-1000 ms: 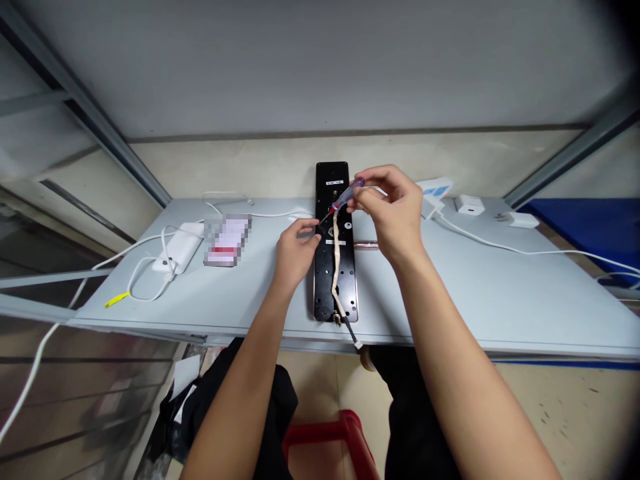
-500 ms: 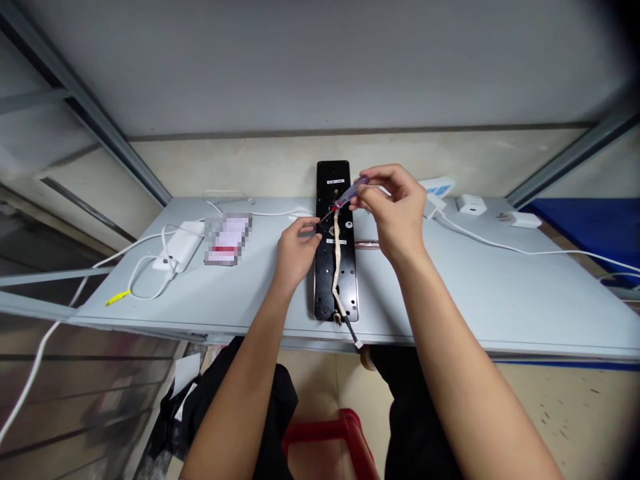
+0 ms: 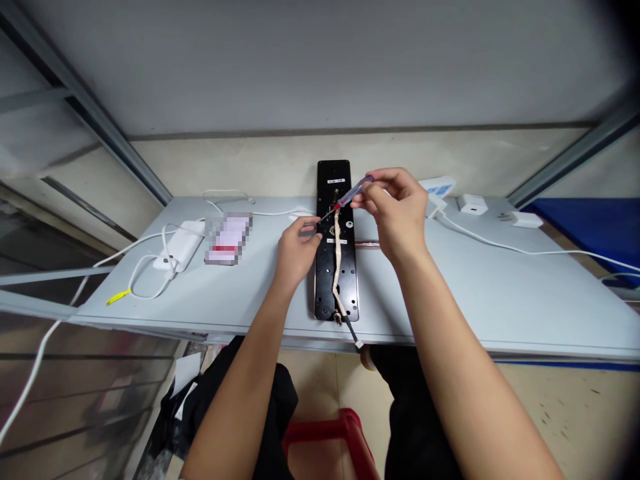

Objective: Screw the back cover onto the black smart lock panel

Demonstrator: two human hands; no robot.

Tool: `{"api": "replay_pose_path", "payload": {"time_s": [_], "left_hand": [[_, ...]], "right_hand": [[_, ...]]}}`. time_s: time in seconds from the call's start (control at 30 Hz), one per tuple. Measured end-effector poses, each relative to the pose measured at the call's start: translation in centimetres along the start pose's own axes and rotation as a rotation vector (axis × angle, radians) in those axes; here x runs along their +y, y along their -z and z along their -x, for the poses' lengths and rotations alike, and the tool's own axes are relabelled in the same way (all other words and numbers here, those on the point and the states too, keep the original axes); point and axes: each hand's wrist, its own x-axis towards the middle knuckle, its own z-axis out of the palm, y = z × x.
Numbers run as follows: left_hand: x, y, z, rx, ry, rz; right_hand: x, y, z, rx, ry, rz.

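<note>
My right hand (image 3: 400, 203) grips a screwdriver (image 3: 356, 191) by its clear purplish handle, a red band at the shaft end. The thin shaft slants down to the left over a long black metal panel (image 3: 325, 273) that looks like a door lock plate. My left hand (image 3: 299, 247) rests at the panel's left edge, fingers bent by the screwdriver's tip; anything tiny in them is too small to make out. A cream-wrapped cable (image 3: 337, 257) runs down the panel and ends in a white plug (image 3: 359, 344) over the table edge. A handle bar (image 3: 367, 244) juts out from under the panel's right side.
On the grey table (image 3: 265, 293), a blurred phone (image 3: 229, 239) and a white power bank (image 3: 186, 245) with cables lie left. White chargers (image 3: 471, 204), a power strip (image 3: 440, 185) and a cable stand right. A red stool (image 3: 350, 433) is below.
My right hand and the screwdriver handle have shifted slightly to the right; the shaft still points toward my left fingertips. My left hand and the panel look unmoved.
</note>
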Motion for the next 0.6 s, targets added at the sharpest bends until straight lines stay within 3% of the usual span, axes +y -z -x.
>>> {"api": "replay_pose_path", "payload": {"time_s": [0.6], "left_hand": [[-0.05, -0.02, 0.05, 0.021, 0.064, -0.031]], "right_hand": [[0.09, 0.39, -0.12, 0.050, -0.059, -0.023]]}}
